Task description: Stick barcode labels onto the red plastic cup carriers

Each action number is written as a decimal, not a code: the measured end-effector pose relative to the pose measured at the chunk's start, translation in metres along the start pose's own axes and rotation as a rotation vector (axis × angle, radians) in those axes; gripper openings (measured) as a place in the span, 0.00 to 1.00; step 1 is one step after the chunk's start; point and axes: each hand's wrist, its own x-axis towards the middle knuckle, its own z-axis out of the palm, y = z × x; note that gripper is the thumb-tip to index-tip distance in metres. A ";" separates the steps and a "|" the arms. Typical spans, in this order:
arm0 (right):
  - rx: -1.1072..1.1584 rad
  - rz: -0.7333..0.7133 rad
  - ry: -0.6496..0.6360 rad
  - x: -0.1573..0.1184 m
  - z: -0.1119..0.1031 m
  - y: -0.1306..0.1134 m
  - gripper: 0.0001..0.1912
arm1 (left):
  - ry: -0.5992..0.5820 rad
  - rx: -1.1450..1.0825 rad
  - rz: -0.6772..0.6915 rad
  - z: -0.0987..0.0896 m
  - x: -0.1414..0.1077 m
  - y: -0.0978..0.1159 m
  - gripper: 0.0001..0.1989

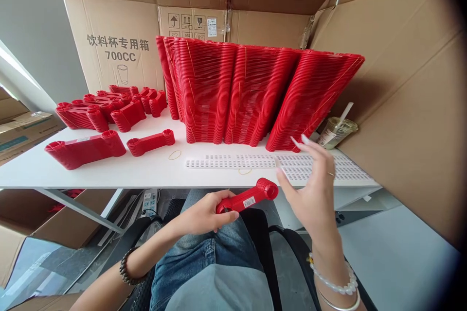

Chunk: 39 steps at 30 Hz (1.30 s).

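Note:
My left hand (213,211) is closed round one end of a short red stack (251,196) with a white barcode label, held over my lap in front of the table edge. To its right, my right hand (310,180) is raised with thumb and fingers apart and nothing between them. It hovers over a sheet of small printed labels (343,167) on the white table. A narrower label strip (229,162) lies left of that hand. Tall red stacks (248,92) with thin yellow bands stand behind the strip.
Shorter red bundles (85,149) lie on the left of the white table (156,175). A yellow rubber band (174,155) rests near them. At the right stands a plastic cup (333,132) with a straw. Cardboard (120,34) walls the back and right. An open box (73,218) is below left.

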 end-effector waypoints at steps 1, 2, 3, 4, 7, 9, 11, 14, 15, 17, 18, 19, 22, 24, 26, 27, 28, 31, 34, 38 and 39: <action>0.026 -0.001 -0.110 -0.001 -0.001 0.003 0.30 | -0.002 -0.017 0.001 0.000 0.000 0.000 0.18; 0.030 0.006 -0.210 -0.003 0.000 0.005 0.31 | 0.001 -0.032 0.001 0.001 0.001 0.000 0.18; 0.011 0.018 -0.286 -0.004 0.001 0.008 0.32 | 0.007 -0.045 0.001 0.001 0.001 -0.001 0.19; -0.022 0.035 -0.335 -0.005 0.003 0.011 0.31 | 0.011 -0.052 0.002 0.000 0.001 -0.001 0.19; -0.110 0.062 -0.369 -0.006 0.006 0.018 0.28 | 0.012 -0.043 0.010 -0.001 0.000 0.000 0.19; -0.127 0.051 -0.346 -0.006 0.006 0.020 0.26 | 0.033 0.030 0.018 -0.001 -0.001 0.000 0.18; -0.139 0.035 -0.304 -0.006 0.003 0.018 0.26 | 0.062 0.187 0.041 0.001 -0.001 0.001 0.17; -0.116 -0.019 -0.215 -0.006 -0.001 0.006 0.27 | 0.043 0.422 0.057 0.008 -0.002 0.000 0.15; -0.077 -0.062 -0.179 -0.007 -0.002 -0.001 0.27 | 0.026 0.465 0.052 0.010 -0.002 -0.001 0.13; 0.052 -0.168 -0.141 -0.008 -0.004 -0.015 0.29 | 0.010 0.496 0.065 0.015 -0.001 -0.003 0.11; 0.134 -0.210 -0.153 -0.009 -0.005 -0.021 0.31 | 0.006 0.486 0.084 0.017 0.000 -0.005 0.10; 0.218 -0.234 -0.177 -0.010 -0.006 -0.026 0.31 | 0.001 0.454 0.104 0.017 0.001 -0.006 0.10; 0.422 -0.185 -0.228 -0.011 -0.005 -0.029 0.31 | -0.052 0.222 0.088 0.013 0.003 -0.008 0.14; 0.493 -0.111 -0.228 -0.010 -0.001 -0.025 0.29 | -0.129 0.050 0.030 0.008 0.003 -0.006 0.18; 0.495 -0.054 -0.224 -0.009 0.006 -0.021 0.25 | -0.208 -0.004 -0.001 0.003 0.001 -0.002 0.20; 0.478 -0.034 -0.223 -0.008 0.010 -0.020 0.22 | -0.226 0.036 0.011 0.001 -0.001 0.001 0.18; 0.459 -0.019 -0.221 -0.008 0.014 -0.019 0.20 | -0.228 0.111 0.036 0.000 -0.003 0.003 0.16; 0.446 0.000 -0.243 -0.007 0.022 -0.021 0.19 | -0.182 0.383 0.106 0.002 -0.009 0.008 0.11; 0.440 -0.017 -0.259 -0.008 0.024 -0.023 0.21 | -0.092 0.541 0.098 0.007 -0.013 0.007 0.12; 0.382 -0.050 -0.197 -0.007 0.018 -0.022 0.21 | -0.012 0.635 0.065 0.007 -0.012 0.005 0.10; 0.371 -0.061 -0.183 -0.007 0.016 -0.021 0.21 | -0.001 0.647 0.057 0.007 -0.011 0.005 0.09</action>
